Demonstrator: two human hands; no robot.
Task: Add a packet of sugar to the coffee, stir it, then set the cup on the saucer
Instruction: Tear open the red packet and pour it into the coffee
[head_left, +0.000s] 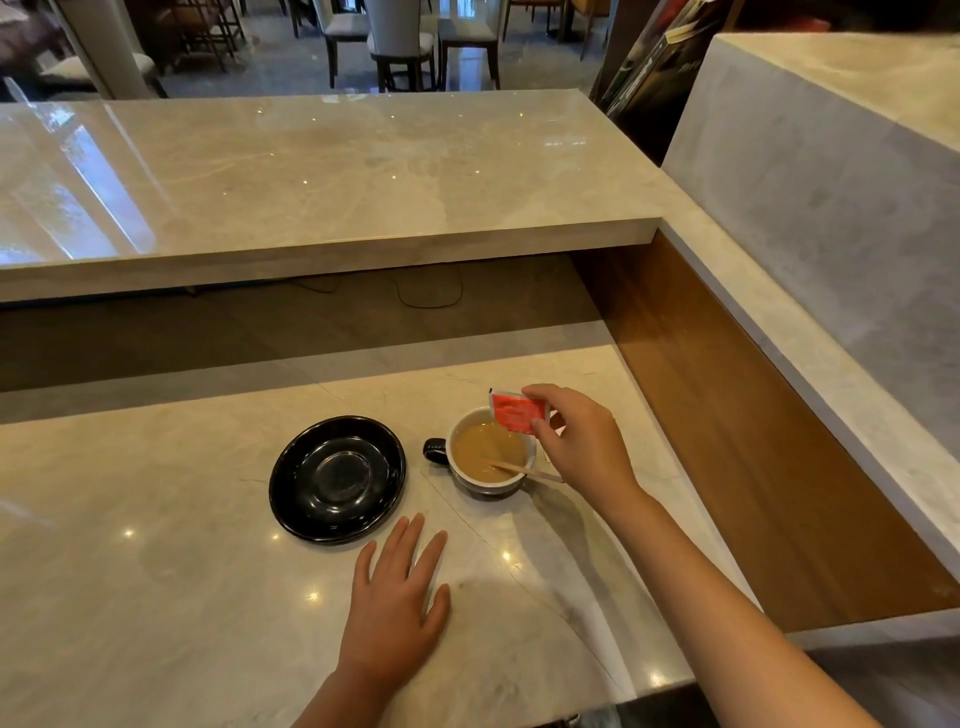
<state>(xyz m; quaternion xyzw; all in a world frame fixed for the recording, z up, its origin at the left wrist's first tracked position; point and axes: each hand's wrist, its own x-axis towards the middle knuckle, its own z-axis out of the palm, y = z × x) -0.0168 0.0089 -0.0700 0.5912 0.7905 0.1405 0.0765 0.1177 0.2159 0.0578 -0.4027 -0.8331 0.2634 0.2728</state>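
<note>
A cup (470, 480) with a black handle on its left holds light brown coffee (480, 448) and stands on the marble counter. A wooden stir stick (524, 471) leans in it, poking out over the right rim. My right hand (576, 441) pinches a red sugar packet (517, 411), tilted over the cup's far right rim. The black saucer (336, 479) lies bare just left of the cup, not touching it. My left hand (397, 597) rests flat on the counter in front of the saucer, fingers spread, holding nothing.
A raised marble ledge (322, 176) runs across behind the work counter (156, 597), with a dark gap and cables beneath it. A wooden side panel (727, 441) and a marble wall (831, 208) close off the right. Chairs stand in the far room.
</note>
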